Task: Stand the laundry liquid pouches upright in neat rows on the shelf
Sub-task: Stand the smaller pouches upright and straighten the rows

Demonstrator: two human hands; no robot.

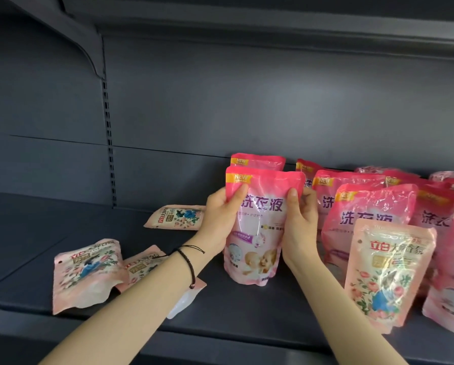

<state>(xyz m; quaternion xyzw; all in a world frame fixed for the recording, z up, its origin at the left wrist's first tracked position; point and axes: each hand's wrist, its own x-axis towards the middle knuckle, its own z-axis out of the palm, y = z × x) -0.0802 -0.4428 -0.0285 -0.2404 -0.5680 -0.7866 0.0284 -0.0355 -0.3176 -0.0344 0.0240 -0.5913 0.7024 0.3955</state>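
**Both hands hold a pink pouch upright on the shelf**

The left hand [222, 214] and the right hand [301, 222] grip the pink pouch [260, 233] by its upper side edges. Each thumb presses on the front and the fingers curl round behind. The pouch stands upright near the middle of the dark shelf [220, 312], and its base seems to touch the deck. Just behind it stands a second pink pouch [257, 161], of which only the top shows. To the right, more pink pouches [370, 206] stand close together in rows running towards the back panel. An upright floral pouch [386, 275] stands at the front of them. To the left, three floral pouches lie flat: one near the shelf edge [85, 272], one partly under the left forearm [141, 264] and one further back [177, 216]. A dark cord bracelet [189, 262] circles the left wrist.
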